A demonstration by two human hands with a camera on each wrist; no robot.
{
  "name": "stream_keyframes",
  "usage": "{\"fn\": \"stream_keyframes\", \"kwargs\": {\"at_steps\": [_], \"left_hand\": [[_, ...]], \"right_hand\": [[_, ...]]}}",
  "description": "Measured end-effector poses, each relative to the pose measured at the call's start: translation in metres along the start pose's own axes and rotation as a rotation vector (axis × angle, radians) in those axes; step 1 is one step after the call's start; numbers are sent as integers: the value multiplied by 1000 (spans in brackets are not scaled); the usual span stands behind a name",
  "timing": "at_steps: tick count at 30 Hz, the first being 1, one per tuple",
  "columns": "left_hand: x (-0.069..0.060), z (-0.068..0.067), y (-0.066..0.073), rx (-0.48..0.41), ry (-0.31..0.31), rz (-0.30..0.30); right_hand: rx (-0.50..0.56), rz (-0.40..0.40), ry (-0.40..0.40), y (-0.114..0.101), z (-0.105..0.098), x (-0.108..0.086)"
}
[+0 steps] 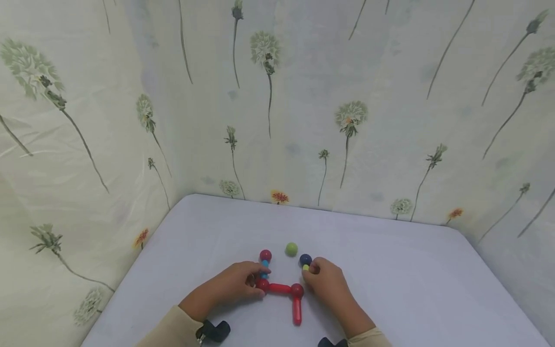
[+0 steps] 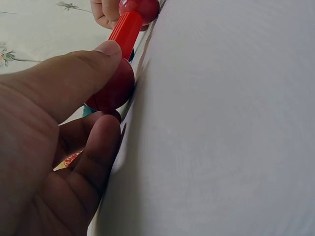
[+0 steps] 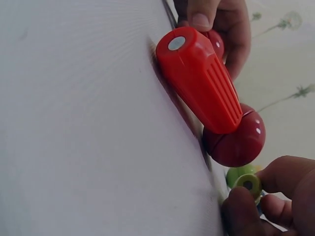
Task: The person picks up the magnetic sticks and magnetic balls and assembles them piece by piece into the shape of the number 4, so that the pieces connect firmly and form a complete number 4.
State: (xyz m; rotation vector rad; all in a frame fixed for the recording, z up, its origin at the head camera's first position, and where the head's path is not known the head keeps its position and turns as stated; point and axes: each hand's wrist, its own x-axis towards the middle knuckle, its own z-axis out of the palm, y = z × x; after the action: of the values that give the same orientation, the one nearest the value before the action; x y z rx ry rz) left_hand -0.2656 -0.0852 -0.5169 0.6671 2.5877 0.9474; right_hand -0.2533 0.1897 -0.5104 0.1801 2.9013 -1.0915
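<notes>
My left hand [image 1: 234, 283] grips a dark red ball [image 2: 115, 88], with the thumb over it and fingers around its far side. From that ball a red rod [image 1: 279, 288] runs right to a second dark red ball [image 1: 297, 290]. A second red rod [image 3: 202, 83] points from there toward me, its pale round end showing. A blue rod [image 1: 265, 263], partly behind the left fingers, leads away to a crimson ball [image 1: 265, 255]. My right hand [image 1: 328, 283] pinches a short yellow-green rod [image 3: 249, 184]; a dark blue ball [image 1: 305, 260] is at its far end.
A loose lime-green ball [image 1: 292, 249] lies beyond the joined pieces, between the crimson and dark blue balls. Everything rests on a white-covered table [image 1: 412, 289]. A flower-patterned cloth [image 1: 303, 96] hangs behind the table and along its sides.
</notes>
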Motion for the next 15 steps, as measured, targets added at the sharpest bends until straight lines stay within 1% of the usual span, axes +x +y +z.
{"fn": "stream_keyframes", "kwargs": {"at_steps": [4,8,15], "left_hand": [[0,0,1,0,2,-3],[0,0,0,2,3,-7],[0,1,1,7,0,-10]], "right_hand": [[67,29,-14,-5,-1,-2],[110,35,-22,-9,-1,-4],[118,29,-28,-10,3,-5]]}}
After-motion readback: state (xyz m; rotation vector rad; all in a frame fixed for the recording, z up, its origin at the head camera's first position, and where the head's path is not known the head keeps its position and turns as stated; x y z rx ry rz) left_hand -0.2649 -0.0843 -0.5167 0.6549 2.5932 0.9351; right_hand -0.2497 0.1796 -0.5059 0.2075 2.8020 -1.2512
